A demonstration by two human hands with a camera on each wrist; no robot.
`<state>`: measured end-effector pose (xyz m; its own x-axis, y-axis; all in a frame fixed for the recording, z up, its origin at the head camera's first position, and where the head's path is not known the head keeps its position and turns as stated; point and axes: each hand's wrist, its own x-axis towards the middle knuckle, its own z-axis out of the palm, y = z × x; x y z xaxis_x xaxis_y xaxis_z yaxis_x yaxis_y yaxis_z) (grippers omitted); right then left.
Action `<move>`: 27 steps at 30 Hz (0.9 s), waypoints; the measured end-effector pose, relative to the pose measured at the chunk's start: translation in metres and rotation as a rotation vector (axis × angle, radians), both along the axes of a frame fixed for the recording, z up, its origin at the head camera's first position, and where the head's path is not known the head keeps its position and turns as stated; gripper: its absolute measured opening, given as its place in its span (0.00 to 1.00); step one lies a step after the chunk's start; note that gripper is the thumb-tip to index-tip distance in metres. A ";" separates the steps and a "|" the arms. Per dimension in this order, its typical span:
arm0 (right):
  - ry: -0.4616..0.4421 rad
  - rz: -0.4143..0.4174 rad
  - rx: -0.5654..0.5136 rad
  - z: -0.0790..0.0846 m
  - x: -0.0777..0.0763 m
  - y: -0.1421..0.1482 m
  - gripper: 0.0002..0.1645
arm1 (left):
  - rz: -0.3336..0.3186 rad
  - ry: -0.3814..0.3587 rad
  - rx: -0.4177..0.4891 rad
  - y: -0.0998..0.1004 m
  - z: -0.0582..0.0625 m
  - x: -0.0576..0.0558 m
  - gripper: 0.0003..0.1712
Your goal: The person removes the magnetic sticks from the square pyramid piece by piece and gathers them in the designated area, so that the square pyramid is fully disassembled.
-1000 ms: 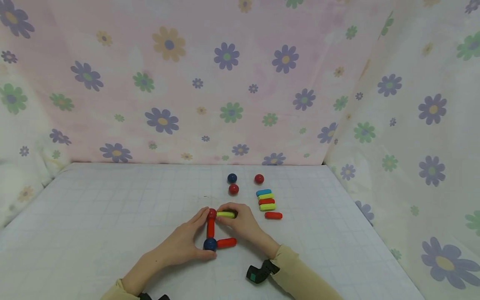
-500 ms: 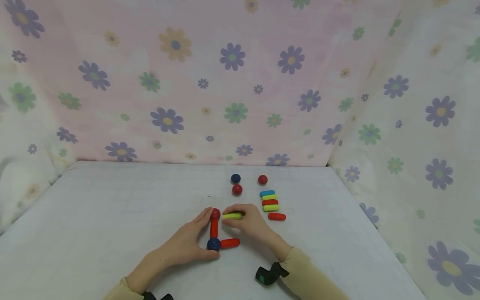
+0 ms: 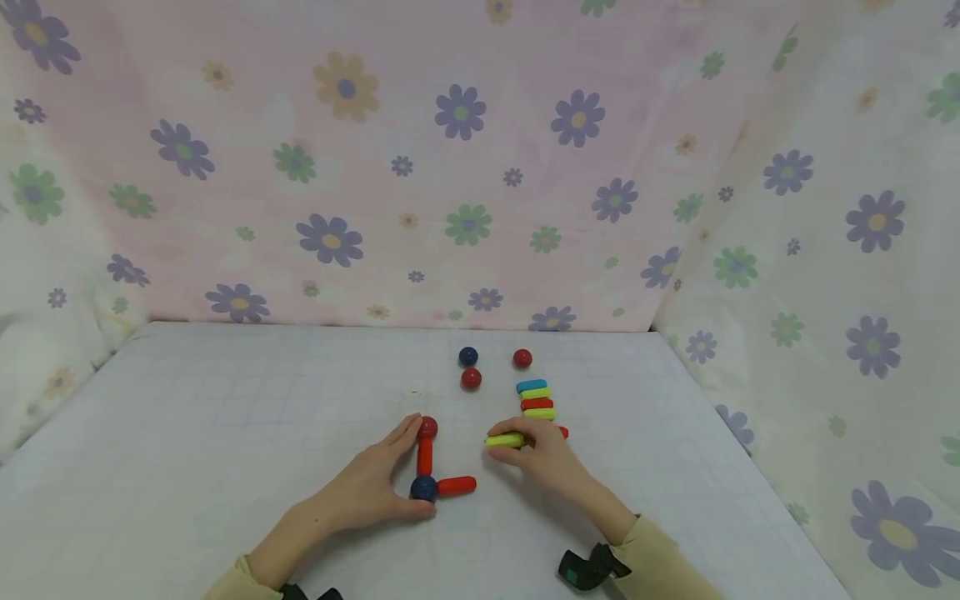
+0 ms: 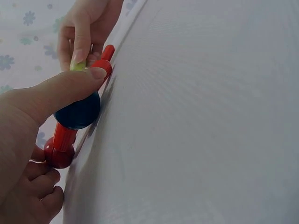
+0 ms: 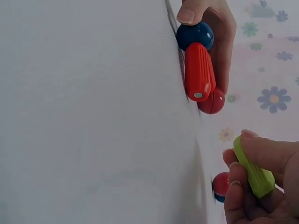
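Note:
My left hand (image 3: 367,490) spans an L-shaped piece of magnetic balls and rods, its thumb at the blue ball (image 3: 423,488) and its fingertips at the red ball (image 3: 427,427). A red rod (image 3: 425,457) joins those two balls. From the blue ball a second red rod (image 3: 457,485) points right, its far end free, with a small metal disc showing in the right wrist view. To the right, my right hand (image 3: 553,457) pinches a yellow-green magnetic rod (image 5: 253,170) between thumb and fingers, apart from the L-shaped piece.
Behind the hands lie a loose blue ball (image 3: 468,357), a red ball (image 3: 471,378) and another red ball (image 3: 522,358). Rods, including a blue one (image 3: 532,385), lie in a row beyond my right hand, which partly covers a red rod (image 3: 564,432). A flowered curtain (image 3: 405,192) borders the table.
My right hand has drawn the yellow-green rod away from the red ball, moving right toward the row of rods. The left hand keeps its hold on the L-shaped piece.

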<state>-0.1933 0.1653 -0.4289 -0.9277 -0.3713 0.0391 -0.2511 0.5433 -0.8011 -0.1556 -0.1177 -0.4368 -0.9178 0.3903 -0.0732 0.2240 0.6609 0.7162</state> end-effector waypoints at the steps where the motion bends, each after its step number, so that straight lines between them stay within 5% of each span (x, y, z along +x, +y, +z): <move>1: 0.007 0.001 0.006 0.000 0.001 0.004 0.13 | 0.000 0.001 0.001 0.000 0.000 0.000 0.66; 15: 0.107 -0.062 -0.028 0.011 0.001 0.062 0.17 | -0.017 0.013 -0.010 -0.003 0.001 0.002 0.67; 27: -0.008 -0.111 -0.030 0.007 -0.005 0.081 0.13 | -0.012 -0.002 -0.010 -0.001 0.001 0.001 0.68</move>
<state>-0.1987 0.2459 -0.4216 -0.9633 -0.2651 0.0413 -0.1846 0.5432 -0.8190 -0.1545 -0.1189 -0.4353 -0.9127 0.4008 -0.0793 0.2306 0.6655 0.7098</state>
